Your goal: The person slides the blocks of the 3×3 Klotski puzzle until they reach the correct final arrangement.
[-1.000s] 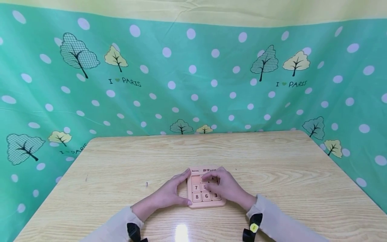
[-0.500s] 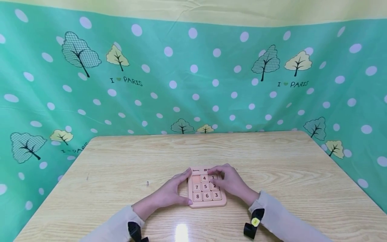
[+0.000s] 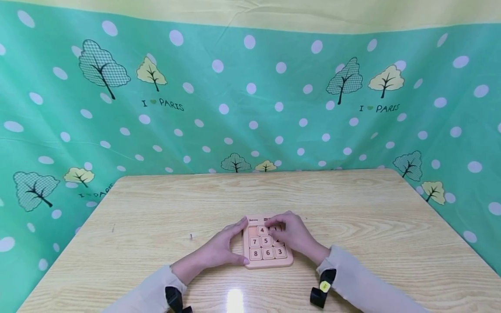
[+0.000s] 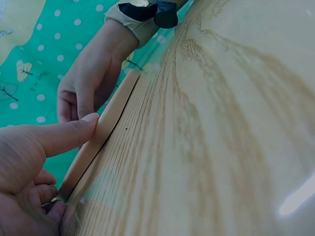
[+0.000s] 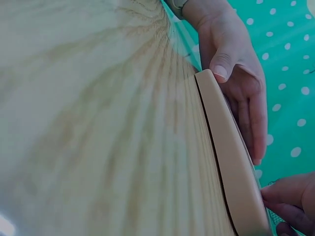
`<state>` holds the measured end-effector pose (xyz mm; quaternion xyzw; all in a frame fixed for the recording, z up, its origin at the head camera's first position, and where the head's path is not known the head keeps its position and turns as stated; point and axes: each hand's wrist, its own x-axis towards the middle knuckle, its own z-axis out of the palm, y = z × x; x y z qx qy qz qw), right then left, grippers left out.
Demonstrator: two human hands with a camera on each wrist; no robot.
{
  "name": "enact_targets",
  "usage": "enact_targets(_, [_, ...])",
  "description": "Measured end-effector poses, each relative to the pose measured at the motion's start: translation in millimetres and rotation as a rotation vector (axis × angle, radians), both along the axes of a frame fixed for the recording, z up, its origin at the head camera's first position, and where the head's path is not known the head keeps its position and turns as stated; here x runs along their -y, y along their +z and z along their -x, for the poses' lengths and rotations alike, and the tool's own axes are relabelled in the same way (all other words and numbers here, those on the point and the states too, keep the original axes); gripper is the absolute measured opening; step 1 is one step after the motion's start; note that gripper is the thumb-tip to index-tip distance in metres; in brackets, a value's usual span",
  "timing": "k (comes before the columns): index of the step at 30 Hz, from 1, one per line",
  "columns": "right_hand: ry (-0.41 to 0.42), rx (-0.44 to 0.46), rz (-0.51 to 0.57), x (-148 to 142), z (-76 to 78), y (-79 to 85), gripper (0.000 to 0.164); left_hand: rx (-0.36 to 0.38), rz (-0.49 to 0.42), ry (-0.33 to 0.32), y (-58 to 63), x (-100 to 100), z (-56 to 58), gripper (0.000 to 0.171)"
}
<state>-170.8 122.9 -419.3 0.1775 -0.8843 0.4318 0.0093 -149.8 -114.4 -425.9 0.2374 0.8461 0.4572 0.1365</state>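
Note:
A pink sliding number puzzle (image 3: 270, 264) lies flat on the table, its top-left slot bare. Tiles 4 (image 3: 262, 230), 5 (image 3: 265, 241) and 7 (image 3: 254, 241) are among several that show. My left hand (image 3: 221, 248) grips the puzzle's left side, thumb at the lower corner and fingertips near the upper one. In the left wrist view the left thumb (image 4: 71, 133) rests on its edge. Over the top-right tiles, my right hand (image 3: 291, 232) has bent thumb and index finger near tiles 4 and 1, partly covering 1 and 2. Whether the fingertips touch a tile is unclear.
The puzzle sits near the front middle of a wood-grain table (image 3: 156, 208). Behind and beside the table hangs a green dotted curtain (image 3: 250, 104) with printed trees. A small dark mark (image 3: 191, 237) shows on the tabletop left of the hands.
My right hand lifted off tile 4 and shifted right, then came slightly back left. Tile 4 now sits slightly further left, narrowing the bare slot. My left hand stays in place.

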Motion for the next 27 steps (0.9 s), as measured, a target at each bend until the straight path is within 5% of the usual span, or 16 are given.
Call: enact_targets(27, [0.055, -0.027, -0.002, 18.1, -1.8, 0.0, 0.017, 0.014, -0.004, -0.002, 1.0, 0.8, -0.3, 0.101])
